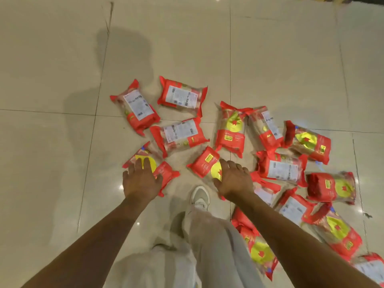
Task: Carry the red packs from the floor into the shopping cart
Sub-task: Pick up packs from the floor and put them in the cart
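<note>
Several red packs with yellow round labels or white back labels lie scattered on the tiled floor. My left hand (141, 179) reaches down with spread fingers over a pack showing its yellow label (166, 173). My right hand (233, 179) reaches over another pack with a yellow label (204, 162), fingers relaxed. Neither hand grips a pack. More packs lie farther off (180, 95) and to the right (280, 166). No shopping cart is in view.
My legs in light trousers and a pale shoe (199, 197) stand between the two arms. A heap of packs (336, 231) crowds the floor at my right. Bare cream tiles (52, 142) stretch to the left and beyond the packs.
</note>
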Available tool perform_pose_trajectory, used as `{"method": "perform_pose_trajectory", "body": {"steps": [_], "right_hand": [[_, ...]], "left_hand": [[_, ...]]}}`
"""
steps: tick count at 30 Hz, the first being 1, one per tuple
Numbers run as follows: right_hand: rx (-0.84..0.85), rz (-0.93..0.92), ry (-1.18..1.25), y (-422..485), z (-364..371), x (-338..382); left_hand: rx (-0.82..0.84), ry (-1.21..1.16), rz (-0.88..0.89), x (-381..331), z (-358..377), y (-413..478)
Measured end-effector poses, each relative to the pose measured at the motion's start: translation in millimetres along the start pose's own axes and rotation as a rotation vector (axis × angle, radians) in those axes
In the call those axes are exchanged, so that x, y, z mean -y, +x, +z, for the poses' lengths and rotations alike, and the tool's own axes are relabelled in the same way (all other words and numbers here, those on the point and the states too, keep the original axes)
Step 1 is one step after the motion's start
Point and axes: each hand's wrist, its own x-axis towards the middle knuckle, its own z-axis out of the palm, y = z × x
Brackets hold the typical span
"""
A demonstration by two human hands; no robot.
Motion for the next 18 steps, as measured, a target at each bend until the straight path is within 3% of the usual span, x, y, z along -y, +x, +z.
{"method": "perform_pose_trajectory", "body": {"steps": [9, 18], "right_hand": [[0.122, 0.101, 0.114, 191.6, 167.8, -30.0], [0.133, 0.223, 0.2, 316.7, 245.9, -69.1]], "left_hand": [[0.107, -0.317, -0.334, 35.9, 197.8, 139.0], [0.137, -1.169, -0.76, 70.7, 294.9, 220.4]]}}
